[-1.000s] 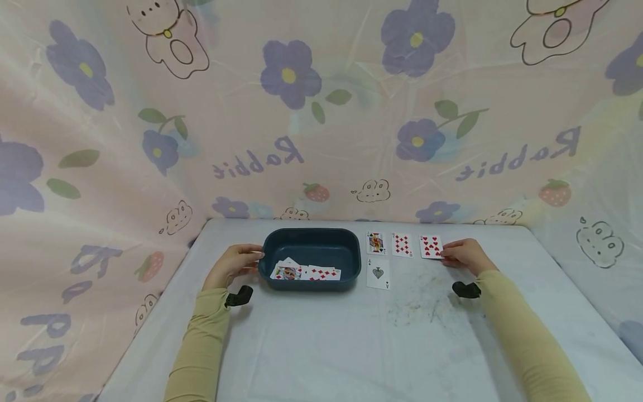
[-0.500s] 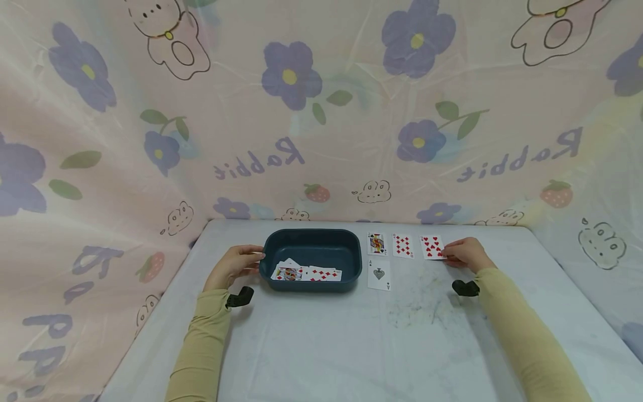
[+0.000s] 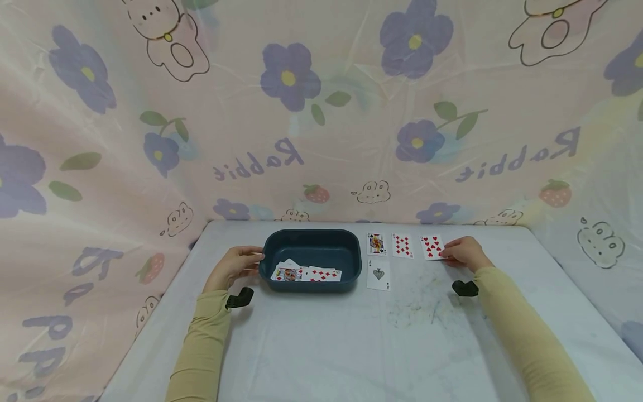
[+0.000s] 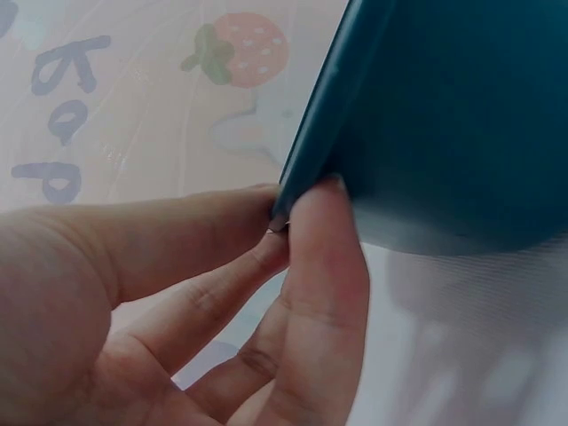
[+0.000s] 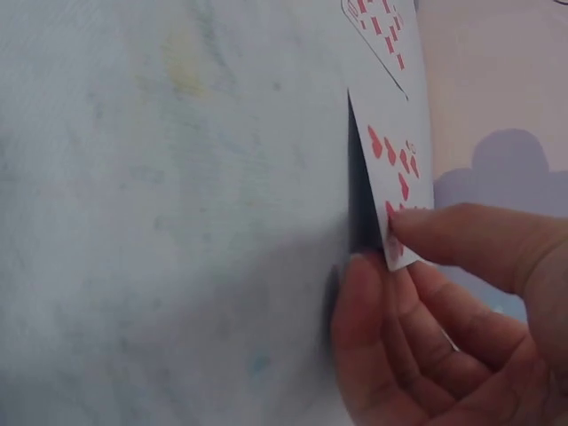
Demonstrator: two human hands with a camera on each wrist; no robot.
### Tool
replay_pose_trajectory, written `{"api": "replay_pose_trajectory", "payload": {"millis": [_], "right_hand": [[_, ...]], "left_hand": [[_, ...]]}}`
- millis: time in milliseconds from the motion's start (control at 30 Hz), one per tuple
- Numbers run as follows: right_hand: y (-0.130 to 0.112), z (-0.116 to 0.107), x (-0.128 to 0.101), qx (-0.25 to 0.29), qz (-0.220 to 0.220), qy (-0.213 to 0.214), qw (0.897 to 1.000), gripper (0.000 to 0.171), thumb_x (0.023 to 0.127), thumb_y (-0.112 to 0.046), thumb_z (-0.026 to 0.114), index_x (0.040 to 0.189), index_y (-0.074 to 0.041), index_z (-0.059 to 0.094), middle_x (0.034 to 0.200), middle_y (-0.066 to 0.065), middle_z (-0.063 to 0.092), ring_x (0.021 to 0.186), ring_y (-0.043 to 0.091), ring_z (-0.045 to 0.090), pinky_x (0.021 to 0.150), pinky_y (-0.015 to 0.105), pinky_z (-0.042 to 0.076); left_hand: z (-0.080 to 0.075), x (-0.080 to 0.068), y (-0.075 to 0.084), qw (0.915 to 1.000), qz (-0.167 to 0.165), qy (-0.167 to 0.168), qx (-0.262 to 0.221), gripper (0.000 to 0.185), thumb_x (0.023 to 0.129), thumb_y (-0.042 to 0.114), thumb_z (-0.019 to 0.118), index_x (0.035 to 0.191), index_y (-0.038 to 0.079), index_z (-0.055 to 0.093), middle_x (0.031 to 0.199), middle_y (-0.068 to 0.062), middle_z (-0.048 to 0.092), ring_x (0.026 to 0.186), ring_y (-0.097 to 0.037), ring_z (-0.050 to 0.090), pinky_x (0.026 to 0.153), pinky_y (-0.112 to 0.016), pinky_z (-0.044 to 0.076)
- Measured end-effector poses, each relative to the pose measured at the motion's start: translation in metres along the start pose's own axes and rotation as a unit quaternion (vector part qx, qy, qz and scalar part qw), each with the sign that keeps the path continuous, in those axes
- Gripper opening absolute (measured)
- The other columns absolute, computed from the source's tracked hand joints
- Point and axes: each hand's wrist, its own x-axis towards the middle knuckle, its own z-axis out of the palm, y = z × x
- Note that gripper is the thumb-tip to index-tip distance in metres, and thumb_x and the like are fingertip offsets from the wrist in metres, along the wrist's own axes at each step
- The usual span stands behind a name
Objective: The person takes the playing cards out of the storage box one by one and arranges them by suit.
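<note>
My left hand [image 3: 231,268] pinches the left rim of a dark teal plastic basin [image 3: 311,287]; the left wrist view shows its thumb and fingers [image 4: 324,293] on the basin's edge. Several playing cards [image 3: 288,273] lie in a loose pile inside, toward the near wall. At the far right of a row of cards, my right hand [image 3: 467,254] holds a hearts playing card [image 3: 430,247] by its right end. In the right wrist view this card [image 5: 390,169] is pinched between thumb and fingers, its near edge tilted up with a dark shadow below.
Left of the hearts card lie a diamonds card [image 3: 402,245] and a jack [image 3: 376,244], face up. An ace of spades [image 3: 379,274] lies below the jack. White cloth covers the table [image 3: 321,346]; a patterned curtain [image 3: 351,128] hangs behind and at the sides.
</note>
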Motion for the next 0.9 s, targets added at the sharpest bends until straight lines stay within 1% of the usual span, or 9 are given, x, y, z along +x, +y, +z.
{"api": "replay_pose_trajectory", "payload": {"millis": [133,333,433,533,600,700,767,800,900], "right_hand": [[0.0,0.0,0.001,-0.015,-0.001,0.007,1.0,0.043,0.086,-0.007,0.067,0.12,0.015,0.052,0.085,0.009,0.062,0.068,0.013,0.06,0.067,0.031,0.055],[-0.001,-0.001,-0.002,-0.025,-0.008,0.007,1.0,0.039,0.085,-0.008,0.068,0.115,0.014,0.057,0.078,0.005,0.065,0.066,0.012,0.06,0.065,0.031,0.054],[-0.001,-0.002,-0.004,-0.027,-0.018,0.003,0.999,0.037,0.085,-0.007,0.067,0.114,0.015,0.057,0.076,0.005,0.065,0.066,0.012,0.06,0.065,0.031,0.055],[-0.004,-0.003,-0.004,-0.035,-0.033,0.009,0.999,0.038,0.086,-0.007,0.065,0.115,0.016,0.057,0.077,0.006,0.066,0.067,0.012,0.061,0.065,0.031,0.054],[-0.009,-0.004,-0.004,-0.047,-0.05,0.012,0.998,0.039,0.089,-0.009,0.064,0.118,0.015,0.056,0.082,0.008,0.066,0.069,0.014,0.061,0.068,0.032,0.054],[-0.022,-0.002,-0.005,-0.06,-0.085,0.01,0.995,0.041,0.092,-0.013,0.061,0.122,0.014,0.054,0.096,0.019,0.065,0.077,0.018,0.062,0.075,0.036,0.054],[-0.035,0.002,-0.007,-0.064,-0.119,0.0,0.991,0.04,0.094,-0.013,0.059,0.124,0.013,0.052,0.106,0.026,0.061,0.083,0.023,0.062,0.08,0.039,0.053],[-0.043,0.005,-0.008,-0.065,-0.133,-0.006,0.989,0.04,0.095,-0.012,0.058,0.125,0.013,0.052,0.111,0.029,0.06,0.085,0.023,0.063,0.081,0.039,0.052],[-0.068,0.015,-0.01,-0.068,-0.17,-0.029,0.983,0.039,0.096,-0.011,0.057,0.126,0.012,0.05,0.118,0.032,0.056,0.089,0.023,0.063,0.082,0.037,0.052]], "left_hand": [[0.0,-0.001,0.0,1.0,0.006,-0.004,-0.003,0.04,0.093,0.014,0.064,0.128,-0.002,0.056,0.11,-0.015,0.064,0.082,-0.018,0.062,0.072,-0.029,0.054],[0.0,-0.001,0.0,0.9999,0.007,-0.005,-0.005,0.04,0.092,0.014,0.065,0.128,-0.002,0.056,0.107,-0.015,0.064,0.079,-0.018,0.062,0.071,-0.029,0.054],[-0.001,-0.001,0.0,0.9999,0.007,-0.005,-0.006,0.039,0.093,0.014,0.065,0.127,-0.002,0.056,0.108,-0.015,0.064,0.08,-0.018,0.062,0.071,-0.029,0.054],[-0.001,-0.001,0.001,1.0,0.007,-0.004,-0.005,0.038,0.093,0.013,0.064,0.127,-0.002,0.057,0.108,-0.016,0.064,0.08,-0.019,0.062,0.071,-0.029,0.054],[-0.002,-0.001,0.001,0.9999,0.008,-0.004,-0.006,0.038,0.093,0.013,0.064,0.126,-0.002,0.057,0.107,-0.016,0.064,0.08,-0.019,0.062,0.071,-0.03,0.054],[-0.002,-0.001,0.0,0.9999,0.008,-0.004,-0.008,0.038,0.092,0.013,0.064,0.126,-0.002,0.057,0.106,-0.014,0.065,0.079,-0.019,0.062,0.071,-0.029,0.054],[-0.001,-0.001,0.0,0.9999,0.009,-0.004,-0.007,0.038,0.092,0.013,0.064,0.126,-0.002,0.057,0.104,-0.014,0.065,0.079,-0.019,0.062,0.07,-0.029,0.054],[-0.001,-0.001,0.0,0.9999,0.009,-0.004,-0.007,0.038,0.092,0.013,0.064,0.126,-0.002,0.057,0.104,-0.013,0.065,0.079,-0.019,0.061,0.07,-0.029,0.054],[-0.001,-0.001,-0.001,0.9999,0.012,-0.004,0.001,0.038,0.093,0.014,0.064,0.126,-0.001,0.057,0.103,-0.013,0.064,0.079,-0.019,0.06,0.07,-0.029,0.053]]}}
